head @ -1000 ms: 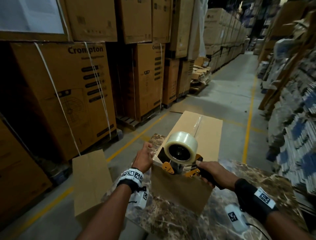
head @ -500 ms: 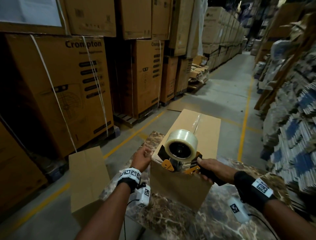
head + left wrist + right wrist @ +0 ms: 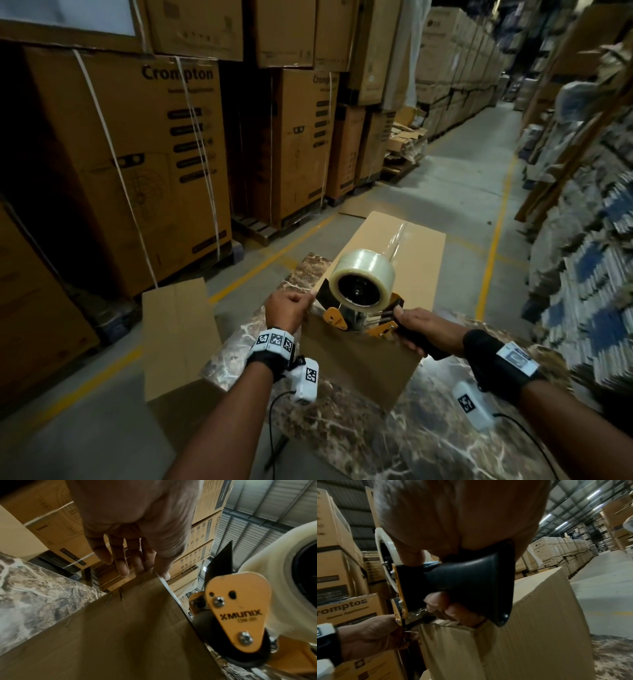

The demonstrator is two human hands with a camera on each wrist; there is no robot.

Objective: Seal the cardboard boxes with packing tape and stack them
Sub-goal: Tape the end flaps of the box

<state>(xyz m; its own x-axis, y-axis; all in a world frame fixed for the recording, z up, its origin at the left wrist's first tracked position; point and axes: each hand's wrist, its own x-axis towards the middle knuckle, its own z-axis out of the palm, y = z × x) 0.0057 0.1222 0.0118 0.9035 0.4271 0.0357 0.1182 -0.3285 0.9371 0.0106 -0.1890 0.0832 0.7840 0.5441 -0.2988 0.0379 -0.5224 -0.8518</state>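
While a clear tape strip is already running along its top seam toward 12 o'clock, the cardboard box (image 3: 373, 308) is lying on the tabletop (image 3: 359, 442); the right hand (image 3: 419, 327) is clenching the tape dispenser (image 3: 361, 296) at the near edge, the left hand (image 3: 286, 313) is gripping the 9 o'clock corner, and cutting and stacking seem left

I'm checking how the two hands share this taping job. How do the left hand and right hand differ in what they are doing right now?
The right hand grips the black handle of the tape dispenser; the left hand holds no tool and grips the near top corner of the cardboard box. The right hand's fingers wrap fully round the handle, while the left hand's fingers hook over the box edge. Both sit at the box's near end, above the marble table.
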